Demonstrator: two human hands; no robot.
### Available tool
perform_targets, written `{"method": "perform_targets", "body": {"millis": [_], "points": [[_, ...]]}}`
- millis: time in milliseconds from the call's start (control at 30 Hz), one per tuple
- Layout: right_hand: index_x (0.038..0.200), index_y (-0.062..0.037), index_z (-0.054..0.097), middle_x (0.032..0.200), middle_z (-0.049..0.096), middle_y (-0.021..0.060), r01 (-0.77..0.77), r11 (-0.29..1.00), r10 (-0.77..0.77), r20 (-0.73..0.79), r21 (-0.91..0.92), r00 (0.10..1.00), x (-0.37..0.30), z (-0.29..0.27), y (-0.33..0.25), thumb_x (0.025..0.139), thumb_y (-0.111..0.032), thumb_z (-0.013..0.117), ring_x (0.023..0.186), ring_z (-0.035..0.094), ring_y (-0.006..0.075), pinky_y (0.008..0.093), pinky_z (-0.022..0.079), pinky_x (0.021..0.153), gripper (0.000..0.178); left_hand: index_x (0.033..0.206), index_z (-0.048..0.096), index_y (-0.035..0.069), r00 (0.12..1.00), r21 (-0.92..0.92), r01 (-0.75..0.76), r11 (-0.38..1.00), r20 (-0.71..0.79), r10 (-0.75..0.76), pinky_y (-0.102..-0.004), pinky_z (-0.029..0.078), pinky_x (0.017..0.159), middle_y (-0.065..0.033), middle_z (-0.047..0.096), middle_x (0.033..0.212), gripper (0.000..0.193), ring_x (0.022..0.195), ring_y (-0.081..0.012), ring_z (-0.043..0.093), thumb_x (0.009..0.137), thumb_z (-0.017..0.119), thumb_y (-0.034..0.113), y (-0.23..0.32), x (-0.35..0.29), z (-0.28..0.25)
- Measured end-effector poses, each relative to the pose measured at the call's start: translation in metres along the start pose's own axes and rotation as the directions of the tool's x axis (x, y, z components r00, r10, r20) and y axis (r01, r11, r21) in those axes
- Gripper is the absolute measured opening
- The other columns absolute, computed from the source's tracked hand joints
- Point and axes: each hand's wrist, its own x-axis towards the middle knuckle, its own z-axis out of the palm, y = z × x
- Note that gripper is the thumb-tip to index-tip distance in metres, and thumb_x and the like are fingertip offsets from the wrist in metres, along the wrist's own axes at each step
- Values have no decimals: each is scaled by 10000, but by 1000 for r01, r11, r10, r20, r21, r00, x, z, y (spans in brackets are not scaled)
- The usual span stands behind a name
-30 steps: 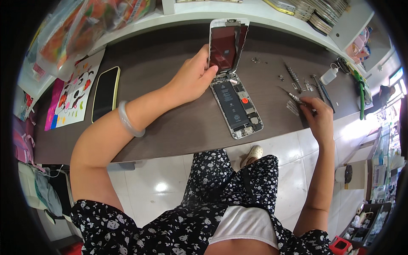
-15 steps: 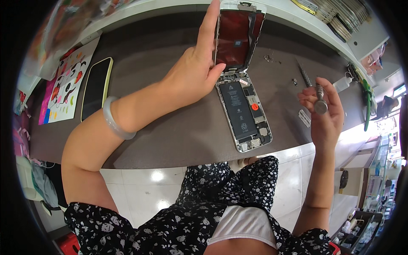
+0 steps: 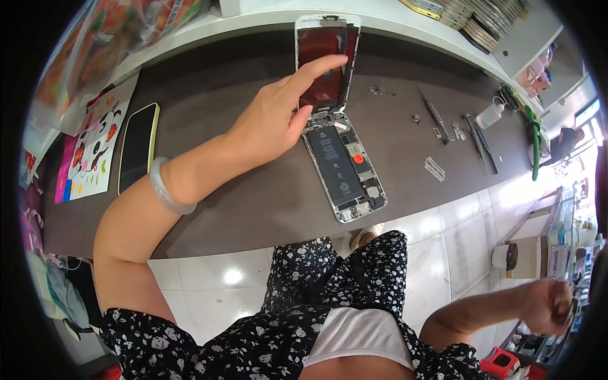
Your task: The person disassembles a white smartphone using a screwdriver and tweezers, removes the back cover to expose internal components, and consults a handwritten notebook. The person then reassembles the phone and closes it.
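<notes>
An opened phone lies on the dark desk. Its body [image 3: 370,190] shows a black battery [image 3: 334,166] and a round orange-red sticker. The display panel [image 3: 316,41] stands raised at the far end, its reddish inner side toward me. My left hand [image 3: 269,117] is at the panel, fingers stretched out and apart. The index finger reaches across the inner side, and the thumb is near the joint between the two halves. Far off at the lower right, beyond the desk, my right hand [image 3: 550,307] is smeared by motion; what it holds, if anything, cannot be made out.
Right of the phone lie a textured metal hand tool [image 3: 434,114], tweezers [image 3: 484,145], a slotted blade [image 3: 434,169] and tiny parts [image 3: 377,90]. Beyond are a white bottle [image 3: 489,116] and a green-handled tool [image 3: 532,136]. At left lie another phone [image 3: 136,149] and a colourful sheet [image 3: 95,149].
My right hand has swung from above the desk down to the lower right, uncovering the tweezers. The screwdriver it held is no longer visible. My left index finger moved from the panel's edge across it.
</notes>
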Motion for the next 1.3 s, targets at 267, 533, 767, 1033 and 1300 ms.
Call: {"method": "perform_targets", "body": {"millis": [267,533,767,1033,1300], "points": [[967,-31,586,968,652,142,42,771,591,739,-635,324,-142,25,73,753,80,603,945,621,292,363,465,858,242,1089,605,79,992,103,48,994,108,-59,-249,433,634,-93,558,841,368,680,-153,535,781,508,-98,-12,-1,-1],[962,-42,551,971,651,86,301,686,612,749,-663,255,-150,20,79,803,-95,623,1052,560,292,448,353,962,183,1102,600,47,983,26,119,993,139,-122,-239,441,660,-83,591,866,356,721,-111,550,791,512,-104,-2,-1,4],[1020,-19,564,930,628,113,221,593,695,631,-774,344,-147,32,85,821,-179,629,1105,513,321,449,345,955,264,1093,605,51,985,38,103,994,136,-107,-236,435,656,-80,597,862,345,720,-120,553,793,514,-92,-4,-2,3],[814,-59,518,654,566,114,-64,790,606,760,-610,235,-182,94,84,812,-197,641,636,567,319,397,444,573,185,1099,608,53,983,40,111,993,146,-116,-241,442,659,-85,600,858,346,751,-128,568,788,538,-82,-2,-3,3],[916,-61,564,748,624,131,-156,762,646,753,-628,126,-186,119,93,868,-307,577,713,609,314,380,463,596,251,1091,611,101,989,-33,93,995,116,-88,-300,480,655,-111,595,830,392,708,-222,579,727,631,-40,2,-5,6]]}}
